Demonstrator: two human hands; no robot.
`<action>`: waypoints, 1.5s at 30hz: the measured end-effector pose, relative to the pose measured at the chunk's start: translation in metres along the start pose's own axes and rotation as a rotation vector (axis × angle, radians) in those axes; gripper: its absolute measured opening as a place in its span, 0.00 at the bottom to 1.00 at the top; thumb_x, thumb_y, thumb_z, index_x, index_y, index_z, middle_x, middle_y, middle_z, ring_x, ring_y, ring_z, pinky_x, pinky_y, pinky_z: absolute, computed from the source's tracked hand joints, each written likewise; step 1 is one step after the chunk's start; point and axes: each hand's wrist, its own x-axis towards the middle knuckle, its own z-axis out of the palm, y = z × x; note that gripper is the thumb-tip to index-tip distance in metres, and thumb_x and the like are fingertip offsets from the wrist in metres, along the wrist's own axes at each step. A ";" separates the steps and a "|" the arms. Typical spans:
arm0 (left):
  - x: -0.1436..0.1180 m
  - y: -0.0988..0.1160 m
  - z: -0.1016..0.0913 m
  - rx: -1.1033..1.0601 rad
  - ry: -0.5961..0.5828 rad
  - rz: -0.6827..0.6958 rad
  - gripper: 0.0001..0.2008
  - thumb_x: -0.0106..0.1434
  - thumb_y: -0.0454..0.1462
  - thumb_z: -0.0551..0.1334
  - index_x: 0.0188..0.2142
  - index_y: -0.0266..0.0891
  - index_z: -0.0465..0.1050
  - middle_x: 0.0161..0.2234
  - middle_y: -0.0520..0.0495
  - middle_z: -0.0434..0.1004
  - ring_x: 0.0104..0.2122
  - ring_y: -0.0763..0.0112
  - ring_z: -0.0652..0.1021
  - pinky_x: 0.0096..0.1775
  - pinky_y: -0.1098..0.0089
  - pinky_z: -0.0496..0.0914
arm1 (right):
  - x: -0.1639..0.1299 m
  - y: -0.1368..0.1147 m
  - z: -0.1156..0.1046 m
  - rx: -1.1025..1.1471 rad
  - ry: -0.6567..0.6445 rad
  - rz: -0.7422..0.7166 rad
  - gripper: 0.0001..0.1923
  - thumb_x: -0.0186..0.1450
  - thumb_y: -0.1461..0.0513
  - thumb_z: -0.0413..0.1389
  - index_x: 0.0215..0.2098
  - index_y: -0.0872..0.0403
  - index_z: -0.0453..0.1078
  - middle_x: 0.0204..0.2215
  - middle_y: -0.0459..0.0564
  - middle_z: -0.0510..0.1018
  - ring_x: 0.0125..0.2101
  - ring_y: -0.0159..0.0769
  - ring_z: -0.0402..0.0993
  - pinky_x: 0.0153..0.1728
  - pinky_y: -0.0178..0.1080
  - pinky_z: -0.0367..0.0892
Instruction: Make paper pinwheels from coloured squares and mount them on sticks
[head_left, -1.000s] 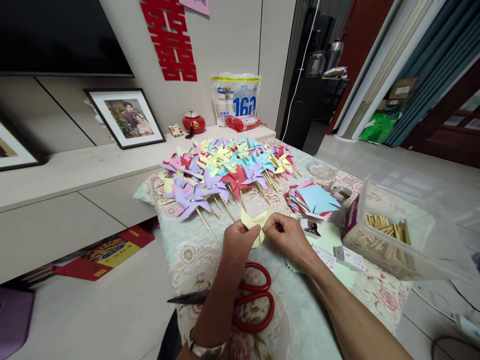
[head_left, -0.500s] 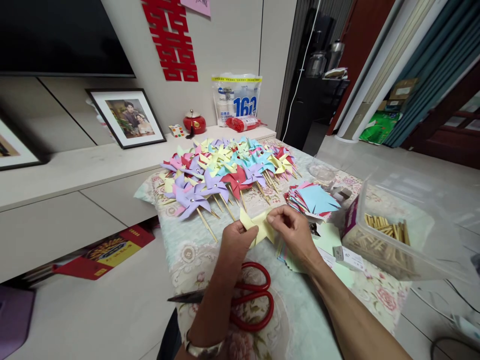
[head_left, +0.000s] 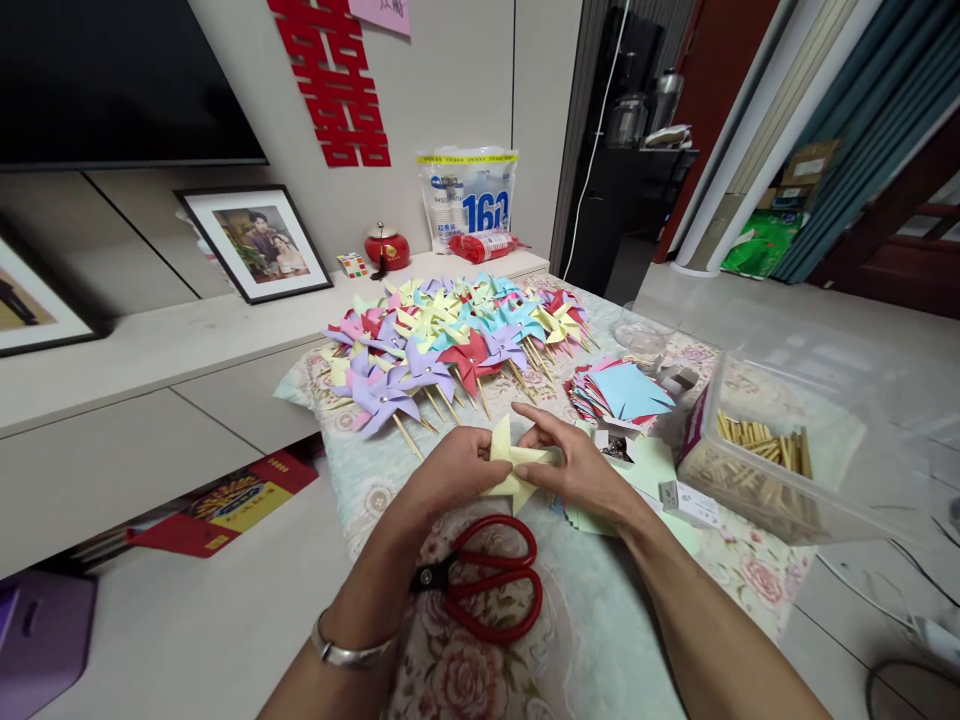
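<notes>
Above the near edge of the floral tablecloth: one yellow paper piece, partly folded into pinwheel form, held up clear of the cloth between both hands.

Left hand: fingers closed on the paper's left side, thumb on top. Silver bracelet at the wrist.

Right hand: thumb and forefinger pinched on the right flap, pressing it toward the centre.

Step in hand, by judgement: gathering the cut corners of the paper to its middle. The next move calls for keeping all flaps stacked at the centre under one thumb while the other hand frees itself to fetch a fastener.

Around:
- Red-handled scissors, lying shut on the cloth directly beneath the hands.
- Finished pinwheels, many colours, on wooden sticks, spread over the far half of the table.
- Stack of cut coloured squares, blue on top, right of the hands.
- Small open box of tiny metal parts, just beside the right hand; contents too small to tell.
- Clear plastic tub holding wooden sticks, far right.

Obstruction: the scissors lie under the work; the small box sits close to the right wrist.
</notes>
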 end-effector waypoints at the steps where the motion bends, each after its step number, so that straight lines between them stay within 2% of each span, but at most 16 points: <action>1: 0.000 0.003 -0.001 0.022 -0.005 0.003 0.04 0.45 0.33 0.62 0.21 0.36 0.76 0.17 0.54 0.69 0.18 0.75 0.64 0.21 0.75 0.54 | 0.000 0.001 0.001 -0.011 0.002 0.013 0.37 0.57 0.65 0.62 0.65 0.53 0.62 0.34 0.44 0.75 0.35 0.34 0.71 0.39 0.38 0.65; 7: 0.003 0.010 -0.001 0.118 -0.006 0.048 0.06 0.43 0.32 0.60 0.21 0.36 0.77 0.16 0.55 0.68 0.18 0.75 0.63 0.21 0.75 0.53 | 0.002 0.008 0.004 -0.007 0.021 0.058 0.37 0.56 0.68 0.59 0.64 0.54 0.62 0.29 0.41 0.71 0.29 0.31 0.66 0.30 0.33 0.61; 12: 0.005 0.010 0.002 0.048 -0.078 0.079 0.12 0.45 0.33 0.62 0.29 0.36 0.81 0.22 0.52 0.75 0.22 0.72 0.69 0.25 0.75 0.60 | 0.003 0.013 0.004 0.030 0.023 0.068 0.37 0.55 0.67 0.58 0.64 0.55 0.63 0.28 0.41 0.70 0.28 0.30 0.65 0.28 0.33 0.59; 19: 0.007 0.015 0.001 -0.054 -0.139 0.048 0.10 0.44 0.32 0.64 0.29 0.38 0.80 0.25 0.50 0.77 0.24 0.70 0.72 0.27 0.74 0.63 | 0.002 0.008 0.004 0.192 0.006 0.112 0.39 0.53 0.67 0.58 0.64 0.55 0.62 0.27 0.41 0.71 0.26 0.29 0.64 0.25 0.31 0.57; 22: 0.008 0.018 -0.004 -0.008 -0.056 0.042 0.06 0.45 0.34 0.68 0.27 0.37 0.78 0.22 0.51 0.75 0.22 0.71 0.71 0.24 0.75 0.61 | 0.004 0.006 0.002 0.319 0.048 0.137 0.42 0.52 0.65 0.60 0.65 0.55 0.59 0.27 0.40 0.71 0.25 0.29 0.65 0.25 0.31 0.59; 24: 0.009 0.017 -0.005 -0.053 0.069 0.055 0.10 0.47 0.38 0.71 0.30 0.37 0.79 0.23 0.50 0.76 0.22 0.71 0.73 0.24 0.75 0.62 | 0.006 0.006 0.000 0.404 0.112 0.153 0.45 0.51 0.64 0.62 0.66 0.54 0.57 0.28 0.41 0.72 0.25 0.30 0.68 0.26 0.32 0.61; 27: 0.009 0.010 0.005 -0.264 0.285 0.094 0.18 0.53 0.48 0.70 0.38 0.37 0.79 0.31 0.46 0.81 0.29 0.68 0.77 0.30 0.73 0.67 | 0.009 0.009 -0.002 0.517 0.241 0.164 0.49 0.49 0.62 0.64 0.67 0.54 0.54 0.30 0.42 0.74 0.26 0.33 0.72 0.28 0.34 0.65; 29: 0.008 0.006 0.020 -0.440 0.361 0.088 0.21 0.55 0.51 0.68 0.39 0.37 0.78 0.34 0.45 0.82 0.32 0.68 0.79 0.31 0.73 0.69 | 0.010 0.010 -0.002 0.555 0.312 0.153 0.49 0.48 0.61 0.65 0.66 0.54 0.54 0.31 0.43 0.76 0.27 0.34 0.73 0.28 0.35 0.66; 33: 0.008 0.002 0.052 -0.667 0.294 0.134 0.21 0.53 0.48 0.71 0.40 0.35 0.78 0.32 0.44 0.83 0.32 0.65 0.80 0.35 0.69 0.71 | 0.011 0.012 0.000 0.565 0.369 0.127 0.45 0.50 0.62 0.65 0.64 0.53 0.58 0.30 0.43 0.77 0.25 0.34 0.73 0.27 0.34 0.66; 36: 0.011 -0.001 0.065 -0.688 0.342 0.141 0.23 0.46 0.43 0.75 0.40 0.33 0.79 0.31 0.44 0.84 0.34 0.61 0.81 0.36 0.68 0.72 | 0.012 0.015 0.002 0.546 0.383 0.122 0.44 0.51 0.62 0.65 0.64 0.52 0.58 0.30 0.43 0.77 0.25 0.33 0.73 0.26 0.34 0.65; 40: 0.016 -0.009 0.065 -0.678 0.457 0.119 0.21 0.44 0.42 0.75 0.37 0.32 0.81 0.29 0.45 0.84 0.31 0.62 0.81 0.37 0.66 0.73 | 0.013 0.021 0.005 0.542 0.373 0.127 0.44 0.50 0.61 0.66 0.64 0.51 0.60 0.30 0.44 0.78 0.25 0.34 0.74 0.27 0.35 0.66; 45: 0.014 -0.017 0.056 -0.633 0.478 0.099 0.19 0.46 0.40 0.73 0.38 0.32 0.82 0.27 0.46 0.84 0.29 0.62 0.82 0.35 0.67 0.73 | 0.013 0.020 0.004 0.557 0.249 0.148 0.35 0.51 0.61 0.66 0.57 0.52 0.68 0.34 0.48 0.80 0.29 0.37 0.77 0.31 0.38 0.69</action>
